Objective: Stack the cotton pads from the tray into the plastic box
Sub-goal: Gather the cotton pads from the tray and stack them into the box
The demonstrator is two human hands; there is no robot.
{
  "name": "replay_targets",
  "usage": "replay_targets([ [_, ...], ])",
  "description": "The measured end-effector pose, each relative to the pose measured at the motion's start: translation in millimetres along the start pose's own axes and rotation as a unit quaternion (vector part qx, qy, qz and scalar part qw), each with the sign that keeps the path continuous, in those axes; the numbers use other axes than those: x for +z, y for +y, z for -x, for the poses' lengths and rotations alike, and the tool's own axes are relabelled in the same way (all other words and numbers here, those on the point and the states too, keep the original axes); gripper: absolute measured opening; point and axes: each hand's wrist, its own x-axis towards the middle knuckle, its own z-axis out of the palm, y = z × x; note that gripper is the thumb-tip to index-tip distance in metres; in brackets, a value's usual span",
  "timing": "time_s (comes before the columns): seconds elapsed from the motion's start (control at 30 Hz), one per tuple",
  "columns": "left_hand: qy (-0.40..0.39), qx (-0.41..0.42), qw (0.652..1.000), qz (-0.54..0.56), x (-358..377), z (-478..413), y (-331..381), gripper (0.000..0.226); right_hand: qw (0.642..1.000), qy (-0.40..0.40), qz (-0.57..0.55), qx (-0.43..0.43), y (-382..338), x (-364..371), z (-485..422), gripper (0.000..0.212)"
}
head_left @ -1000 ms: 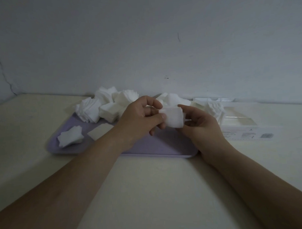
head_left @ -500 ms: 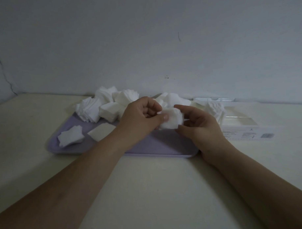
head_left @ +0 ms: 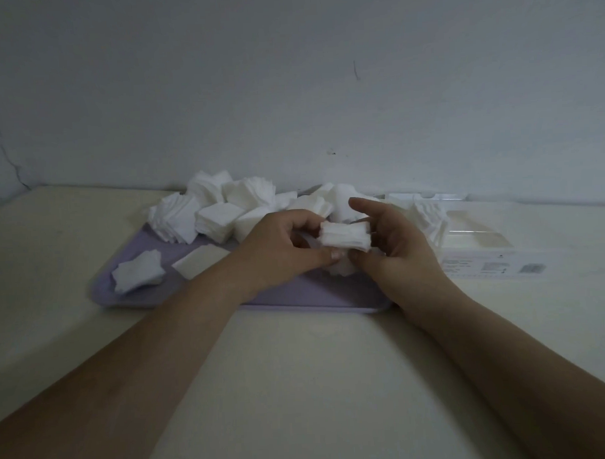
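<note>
While your two hands meet above the tray, a small stack of cotton pads [head_left: 345, 236] sits pinched between them, edge-on to the camera, lifted clear of the tray floor.

Left hand [head_left: 281, 245]: fingers curled, thumb and fingertips pressed on the stack's 9 o'clock end.

Right hand [head_left: 396, 241]: thumb under the stack's 3 o'clock end, index finger raised and extended toward 11 o'clock, other fingers curled behind the pads.

Tray [head_left: 310, 294]: lilac, shallow, rectangular, lying directly beneath your hands.

Loose pad piles [head_left: 211, 215]: several heaps and fanned stacks crowding the tray from 10 to 12 o'clock of your hands.

Small fanned pile [head_left: 138, 274]: alone at the tray's 8 o'clock corner.

Single flat pad [head_left: 201, 260]: just beside that pile, toward 3 o'clock of it.

Plastic box [head_left: 480, 243]: clear, long, at 3 o'clock of your hands, touching or just beside the tray's end; some pads [head_left: 427, 218] show at its near-tray end.

Table [head_left: 299, 366]: pale, bearing everything.

Wall [head_left: 289, 92]: plain, at 12 o'clock.
</note>
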Motion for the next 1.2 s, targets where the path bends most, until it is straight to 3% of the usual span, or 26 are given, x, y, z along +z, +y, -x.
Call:
replay_targets([
  [0.17,-0.004,0.005,1.0,-0.025,0,-1,-3,0.028,0.977,-0.069,0.195,-0.046,0,2,6,0.067],
  [0.27,-0.014,0.003,0.998,-0.068,5,-2,-2,0.022,0.956,-0.115,0.267,-0.031,3,0,5,0.064],
  [0.4,-0.004,0.019,0.995,-0.097,11,2,0,0.01,0.96,-0.106,0.259,-0.03,0,2,6,0.061],
  [0.57,0.064,0.032,0.996,-0.056,12,7,26,0.016,0.978,0.037,0.19,-0.076,-17,4,5,0.053],
  [0.63,0.06,0.017,0.998,0.026,12,6,37,0.016,0.981,0.071,0.158,-0.093,-32,0,4,0.051],
  [0.77,0.04,0.021,0.993,0.107,23,2,55,0.013,0.994,0.072,0.074,-0.036,-57,-21,-2,0.05],
  [0.87,0.052,0.02,0.99,0.128,42,-8,71,0.014,0.998,0.039,0.037,0.02,-71,-55,-12,0.023],
  [0.93,0.05,0.015,0.989,0.136,55,-17,81,0.017,0.998,0.029,0.029,0.041,-75,-78,-16,0.012],
  [1.07,0.021,0.02,0.994,0.11,83,-30,94,0.019,0.994,0.093,0.016,0.063,-75,-105,-21,0.013],
  [1.2,0.019,0.01,0.997,0.069,103,-41,91,0.022,0.978,0.172,0.11,0.049,-70,-123,-23,0.019],
])
